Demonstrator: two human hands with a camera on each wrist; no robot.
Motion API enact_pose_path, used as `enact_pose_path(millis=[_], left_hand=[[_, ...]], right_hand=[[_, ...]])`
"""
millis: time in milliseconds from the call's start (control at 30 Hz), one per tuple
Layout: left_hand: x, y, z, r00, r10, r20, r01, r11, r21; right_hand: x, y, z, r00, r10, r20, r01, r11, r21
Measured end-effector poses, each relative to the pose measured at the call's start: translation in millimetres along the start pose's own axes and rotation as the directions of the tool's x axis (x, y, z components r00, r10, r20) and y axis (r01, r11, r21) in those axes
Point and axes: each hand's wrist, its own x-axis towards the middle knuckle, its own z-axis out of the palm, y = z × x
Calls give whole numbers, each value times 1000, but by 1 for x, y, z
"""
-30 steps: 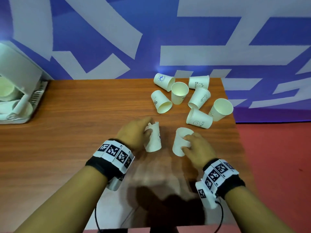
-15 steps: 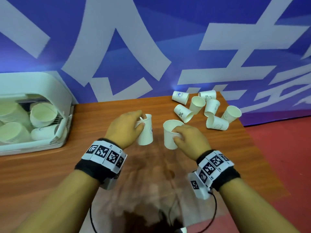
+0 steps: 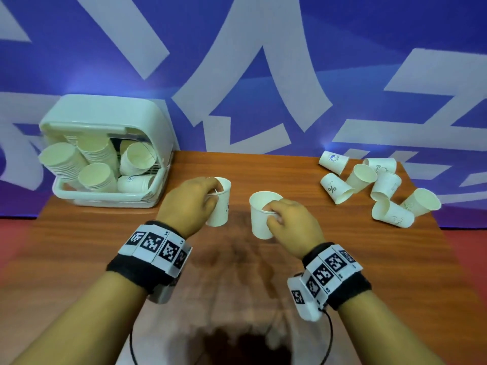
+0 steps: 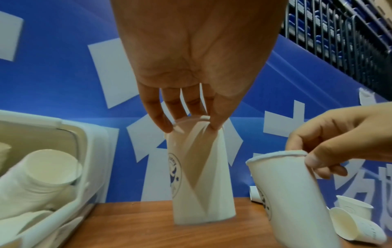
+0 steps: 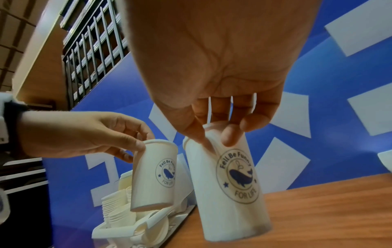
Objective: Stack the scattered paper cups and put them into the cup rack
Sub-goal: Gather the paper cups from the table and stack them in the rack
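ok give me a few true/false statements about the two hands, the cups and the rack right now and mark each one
1. Each hand holds one paper cup by its rim. True: the left hand pinches the left cup and the right hand pinches the right cup.
2. The two held cups are already nested. False: they are side by side, apart.
3. The cup rack sits on the left of the table with cup stacks in it. True.
4. The loose cups all stand upright. False: most lie tipped on their sides at the far right.
5. The held cups are mouth down. False: both mouths face up.
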Motion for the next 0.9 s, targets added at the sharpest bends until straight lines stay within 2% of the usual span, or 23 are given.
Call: enact_pose_path(millis=[167, 367, 467, 600, 767, 900], left_hand=[[-10, -32, -20, 999, -49, -19, 50, 999, 6], [-7, -76, -54, 997, -7, -71, 5, 1000, -26], [-10, -115, -73, 999, 18, -48, -21, 999, -48], [-16, -186, -103, 1000, -3, -16, 0, 987, -158], [-18, -252, -137, 997, 10, -70, -21, 988, -150], [-10, -281, -147, 993, 31, -112, -45, 992, -118]], right_hand=[[14, -36, 9, 999, -32, 24, 33, 999, -41], [40, -89, 19, 999, -37, -38, 33, 995, -93], [56, -122, 37, 996, 4, -84, -15, 992, -126], [76, -178, 71, 991, 79, -109, -93, 988, -127], [101, -235, 102, 988, 70, -136, -88, 988, -130], [117, -260, 120, 987, 82, -137, -99, 988, -120]])
